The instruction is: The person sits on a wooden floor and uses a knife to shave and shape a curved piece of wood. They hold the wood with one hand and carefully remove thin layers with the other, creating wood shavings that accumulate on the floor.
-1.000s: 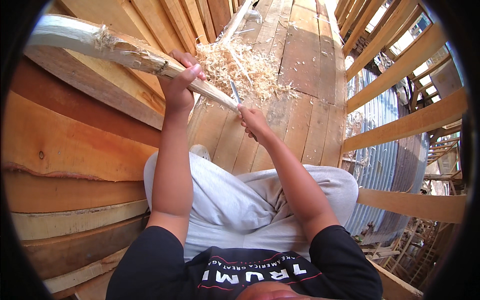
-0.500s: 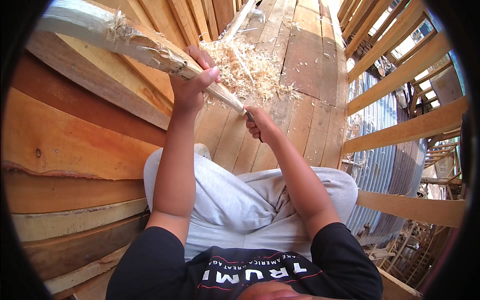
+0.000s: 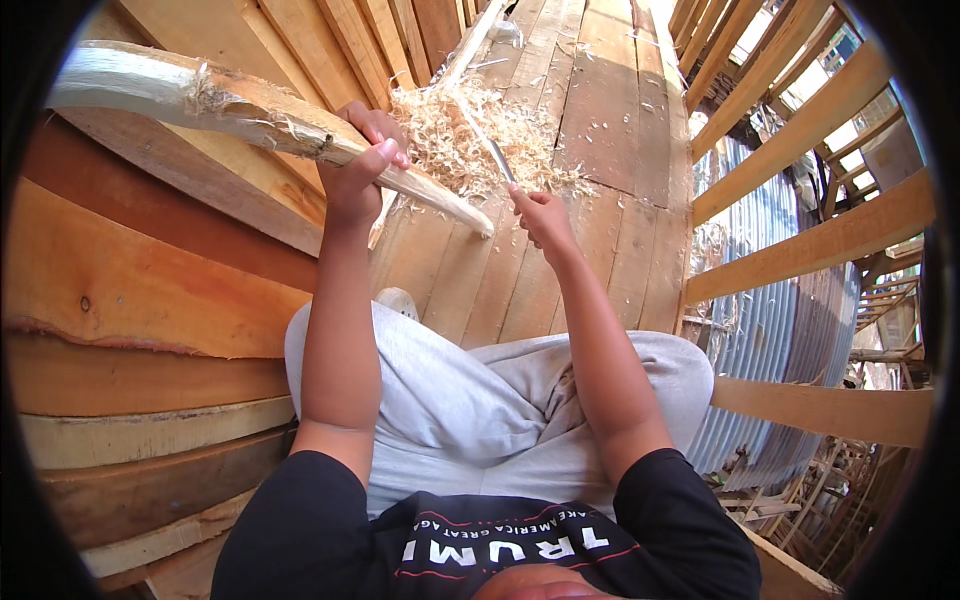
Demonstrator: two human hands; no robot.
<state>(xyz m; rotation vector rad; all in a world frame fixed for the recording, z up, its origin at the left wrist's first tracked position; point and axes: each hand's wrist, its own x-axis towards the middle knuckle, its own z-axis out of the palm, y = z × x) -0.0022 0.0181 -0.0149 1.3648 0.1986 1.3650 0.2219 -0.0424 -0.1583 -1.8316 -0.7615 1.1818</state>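
Observation:
A long wooden pole [image 3: 270,115], partly peeled and rough with splinters, slants from the upper left down to a pale, tapered end over the floor. My left hand [image 3: 362,165] is wrapped round it a short way above that end. To the right of the pole, my right hand [image 3: 543,218] grips a knife [image 3: 499,160] by its handle, which my fingers mostly hide. The blade points away from me, up and to the left, apart from the pole. Behind the blade lies a heap of curled wood shavings [image 3: 440,130].
Stacked boards [image 3: 150,270] line the left side. Below me is a plank floor [image 3: 615,140] strewn with loose shavings. A slatted wooden railing [image 3: 810,265] runs along the right, with corrugated metal sheets [image 3: 760,330] beyond. My crossed legs in grey trousers [image 3: 440,390] are close below my hands.
My right hand has moved slightly right and away from me, off the pole's end, so the knife blade now shows. My left hand and the pole have shifted a little left.

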